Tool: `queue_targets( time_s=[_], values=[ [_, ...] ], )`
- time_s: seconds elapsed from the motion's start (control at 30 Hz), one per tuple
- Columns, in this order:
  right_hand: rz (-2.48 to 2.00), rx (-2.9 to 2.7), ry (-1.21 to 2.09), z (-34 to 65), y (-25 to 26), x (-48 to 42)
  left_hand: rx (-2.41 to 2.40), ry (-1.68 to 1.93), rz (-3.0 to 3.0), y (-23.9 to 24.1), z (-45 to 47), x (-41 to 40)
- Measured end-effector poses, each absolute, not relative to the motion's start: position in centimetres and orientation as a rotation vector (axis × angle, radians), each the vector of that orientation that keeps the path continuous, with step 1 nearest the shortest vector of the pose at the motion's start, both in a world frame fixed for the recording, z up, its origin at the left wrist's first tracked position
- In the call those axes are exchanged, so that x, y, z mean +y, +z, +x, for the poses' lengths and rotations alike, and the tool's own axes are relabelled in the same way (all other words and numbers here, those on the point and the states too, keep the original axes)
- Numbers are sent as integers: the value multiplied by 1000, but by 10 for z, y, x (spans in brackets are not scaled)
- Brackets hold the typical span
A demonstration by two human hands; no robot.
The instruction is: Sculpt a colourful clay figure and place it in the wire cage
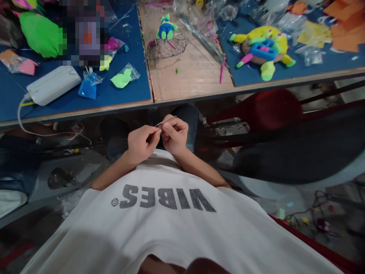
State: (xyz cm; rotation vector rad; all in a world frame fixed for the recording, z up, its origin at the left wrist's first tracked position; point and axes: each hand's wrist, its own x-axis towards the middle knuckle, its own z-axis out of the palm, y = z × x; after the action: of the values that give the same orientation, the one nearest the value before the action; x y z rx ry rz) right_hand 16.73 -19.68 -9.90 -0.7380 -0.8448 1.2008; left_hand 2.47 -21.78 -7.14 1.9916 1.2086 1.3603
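Note:
Close in front of my body, below the table edge, both hands meet with their fingertips pinched. Between them runs a short, thin, pale wire (159, 124). My left hand (142, 144) is closed, thumb and forefinger pressed together at the wire's near end. Higher and to the right, my right hand (176, 136) grips the wire between thumb and fingers, and its thin tip pokes past the knuckles. On the table beyond lies a loose tangle of dark wire (168, 53), with a small blue and green clay figure (165, 29) on it.
A yellow, blue and brown clay turtle (264, 49) sits at the right. Clay packets, including a light green one (124, 78), lie at the left near a white power adapter (54, 85). A pink stick (222, 68) lies mid-table. A dark chair (302, 140) stands at my right.

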Motion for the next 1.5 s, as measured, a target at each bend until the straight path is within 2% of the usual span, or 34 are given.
queue_targets(
  time_s=[0.07,0.17,0.3,0.43,0.63,0.77,0.9,1.0,1.07,1.13,1.23,1.33,1.5],
  values=[
    [-790,-730,1285,164,-91,-201,1197,1325,2202,-81,20,-214],
    [-865,-599,1414,161,-83,-205,1219,1307,2151,-86,19,-212],
    [-783,-595,1449,159,-86,-203,1280,1317,1467,-72,30,-214],
    [-608,-718,1382,161,-96,-195,997,1060,780,-56,34,-205],
    [-607,-1043,1223,174,-116,-177,887,898,583,-51,30,-199],
    [-639,-1042,1171,176,-122,-172,1032,1132,958,-60,33,-208],
    [-732,-894,1267,171,-119,-176,1224,1352,2014,-75,21,-203],
    [-814,-770,1404,169,-115,-180,1104,1256,2710,-85,3,-190],
    [-867,-693,1531,170,-111,-182,1080,1173,2809,-90,-4,-184],
    [-883,-658,1605,171,-105,-184,1157,1214,2589,-91,-3,-185],
    [-800,-705,1552,172,-96,-189,1299,1325,1772,-85,11,-193],
    [-667,-817,1477,175,-93,-193,1121,1223,1098,-75,23,-198],
    [-558,-1084,1412,182,-103,-190,943,986,662,-58,24,-198]
  ],
)
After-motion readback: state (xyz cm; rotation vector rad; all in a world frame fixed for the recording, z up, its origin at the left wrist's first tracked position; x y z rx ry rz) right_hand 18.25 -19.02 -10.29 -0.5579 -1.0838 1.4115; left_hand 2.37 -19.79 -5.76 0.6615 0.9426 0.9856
